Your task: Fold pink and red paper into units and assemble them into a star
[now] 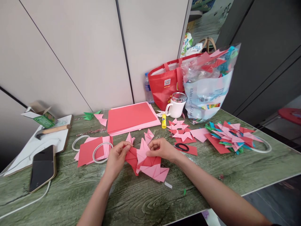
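Over the table's near middle, my left hand [117,157] pinches the red left edge of a folded paper piece [144,154] made of pink and red parts. My right hand [164,150] is closed on the same piece from the right, with thumb and fingers at its pink upper point. Some fingertips are hidden behind the paper. Just beyond it stand small pink folded points [149,136]. Scissors with black handles [182,147] lie right of my right hand on red paper. Left of my left hand, a white ring [102,153] rests on red and pink sheets [88,152].
Behind are stacked red paper [133,116], a yellow glue stick [164,121], a white mug [176,106], a red bag [163,84] and a plastic paper bag [207,94]. Colourful folded pieces [231,136] lie right; a phone [43,168] and a hammer-like tool [54,131] lie left.
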A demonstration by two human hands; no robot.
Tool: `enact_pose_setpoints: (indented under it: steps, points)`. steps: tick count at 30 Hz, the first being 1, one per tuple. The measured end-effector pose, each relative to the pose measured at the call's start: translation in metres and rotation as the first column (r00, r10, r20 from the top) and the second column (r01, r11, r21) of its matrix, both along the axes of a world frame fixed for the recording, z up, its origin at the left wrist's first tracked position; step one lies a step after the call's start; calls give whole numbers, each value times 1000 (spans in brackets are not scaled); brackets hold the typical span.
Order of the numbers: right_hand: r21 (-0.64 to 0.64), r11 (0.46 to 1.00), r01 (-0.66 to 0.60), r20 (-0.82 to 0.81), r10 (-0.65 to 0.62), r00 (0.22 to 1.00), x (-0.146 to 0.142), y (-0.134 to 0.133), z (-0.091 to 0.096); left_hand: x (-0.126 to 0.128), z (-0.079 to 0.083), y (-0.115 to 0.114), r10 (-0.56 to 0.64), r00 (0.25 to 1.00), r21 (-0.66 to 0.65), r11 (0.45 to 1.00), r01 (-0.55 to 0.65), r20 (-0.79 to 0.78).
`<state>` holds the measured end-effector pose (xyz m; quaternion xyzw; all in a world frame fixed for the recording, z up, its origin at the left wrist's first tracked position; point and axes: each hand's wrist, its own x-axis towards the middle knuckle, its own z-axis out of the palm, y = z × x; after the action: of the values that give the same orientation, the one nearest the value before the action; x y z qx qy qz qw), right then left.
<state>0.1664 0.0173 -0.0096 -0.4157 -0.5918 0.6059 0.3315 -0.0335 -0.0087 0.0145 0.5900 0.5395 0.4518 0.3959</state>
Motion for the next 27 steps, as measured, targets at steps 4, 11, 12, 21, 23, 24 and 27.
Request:
enact_pose_setpoints:
  steps: [4,11,12,21,23,24,27]
  points:
    - [10,1000,-8,5,8,1000,-1,-1,2,1,1,-2,-3,998,16,1000,4,-58]
    - [-6,1000,7,-13,-7,1000,-2,-1,1,4,1,-4,-4,996,-28,1000,1,-93]
    - [-8,1000,6,-17,-6,1000,-1,-1,0,4,1,-4,-5,995,-34,999,1,-103]
    - [-12,1000,4,-23,-4,1000,-2,-1,-1,5,6,-4,-43,989,30,998,48,-140]
    - [-14,1000,14,-23,-14,1000,-3,-1,-1,6,5,-4,-29,992,9,999,31,-121]
    - [-19,1000,22,-26,-22,999,-3,-2,-1,7,4,-4,-13,994,0,1000,14,-109]
    - [-42,998,46,-44,-48,998,-5,-2,-2,8,2,-4,28,997,-17,999,-29,-65]
